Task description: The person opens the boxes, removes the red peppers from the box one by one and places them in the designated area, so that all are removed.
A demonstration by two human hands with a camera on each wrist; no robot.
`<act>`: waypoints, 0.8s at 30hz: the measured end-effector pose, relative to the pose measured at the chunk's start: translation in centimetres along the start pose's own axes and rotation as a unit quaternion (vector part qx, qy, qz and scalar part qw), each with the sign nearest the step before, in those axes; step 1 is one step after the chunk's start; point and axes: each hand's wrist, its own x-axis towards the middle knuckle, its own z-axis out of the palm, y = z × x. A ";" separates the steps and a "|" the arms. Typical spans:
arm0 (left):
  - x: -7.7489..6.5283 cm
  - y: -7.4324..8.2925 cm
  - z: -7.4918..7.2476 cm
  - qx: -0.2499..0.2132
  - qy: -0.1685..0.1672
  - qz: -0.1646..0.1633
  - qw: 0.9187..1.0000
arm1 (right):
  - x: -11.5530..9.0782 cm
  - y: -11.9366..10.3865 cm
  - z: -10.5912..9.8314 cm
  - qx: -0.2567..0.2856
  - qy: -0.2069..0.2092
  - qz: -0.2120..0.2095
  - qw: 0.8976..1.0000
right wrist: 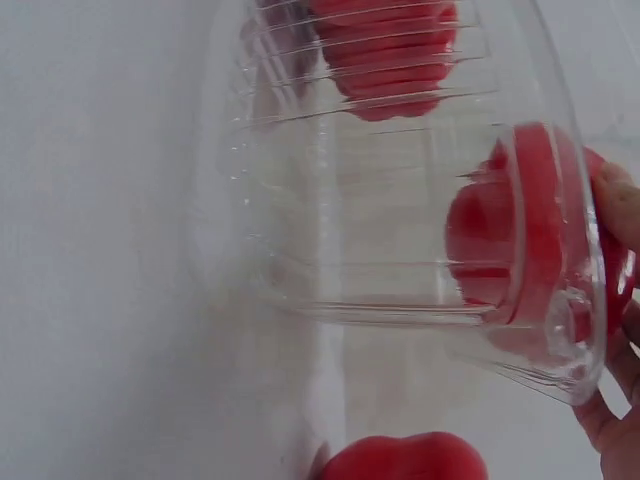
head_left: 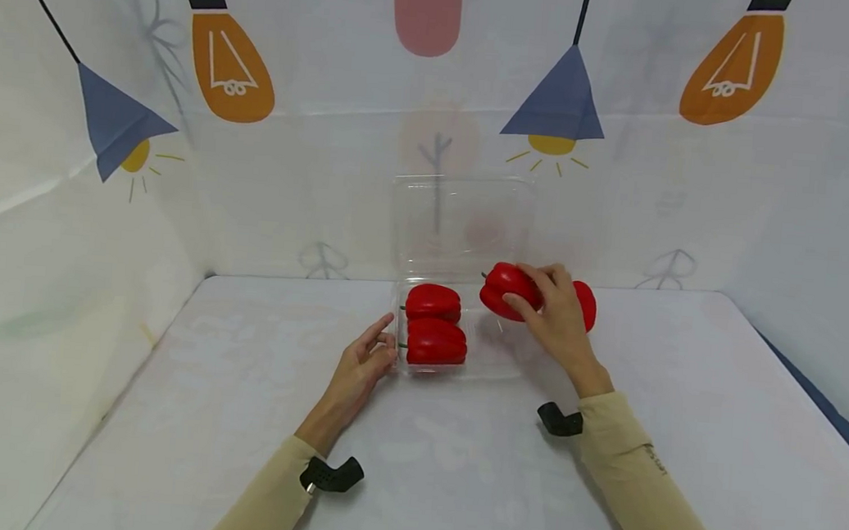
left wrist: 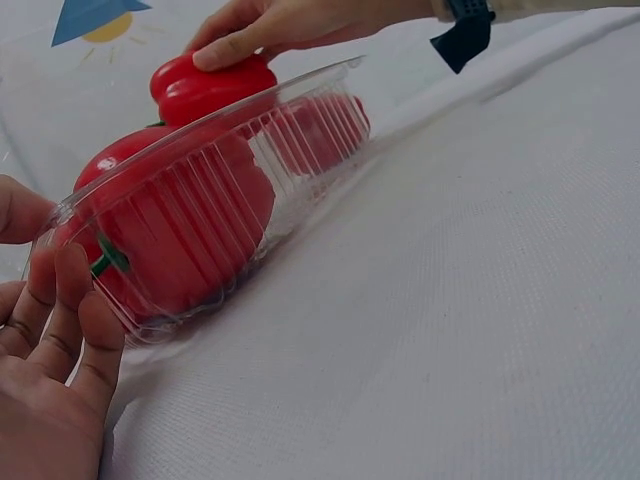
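Observation:
A clear plastic clamshell box [head_left: 491,372] lies on the table with its lid [head_left: 465,218] raised at the back. Two red bell peppers, one behind [head_left: 433,300] and one in front [head_left: 437,344], fill its left side, stems toward the left. My right hand [head_left: 557,315] grips a third red bell pepper [head_left: 504,289] between thumb and fingers at the box's right back part. Beside the box's left wall is my left hand [head_left: 364,363], fingers loosely extended; its fingertips [left wrist: 100,320] touch the clear wall near a green stem [left wrist: 112,258].
Another red bell pepper [head_left: 586,305] sits right of the box, partly hidden behind my right hand. The white-covered table [head_left: 239,383] meets a printed cloth backdrop [head_left: 328,168] just behind the box. Both wrists wear black mounts, such as the left one [head_left: 332,474].

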 end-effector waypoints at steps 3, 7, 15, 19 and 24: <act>0.0 0.0 0.0 0.000 0.000 -0.002 1.000 | 0.0 0.0 -0.4 0.018 -0.001 0.022 1.000; -0.1 0.0 0.0 0.004 0.000 -0.003 1.000 | 0.0 0.0 -0.9 0.034 -0.009 0.057 0.998; -0.3 0.2 0.0 0.007 -0.003 -0.003 1.000 | 0.0 0.3 -1.7 0.068 -0.001 0.111 0.992; -0.3 0.2 0.1 0.006 -0.003 -0.004 1.000 | 0.1 0.8 -2.2 0.078 -0.008 0.137 0.987; -0.3 0.2 0.1 0.005 -0.004 -0.006 1.000 | 0.2 1.3 -3.1 0.089 -0.012 0.162 0.983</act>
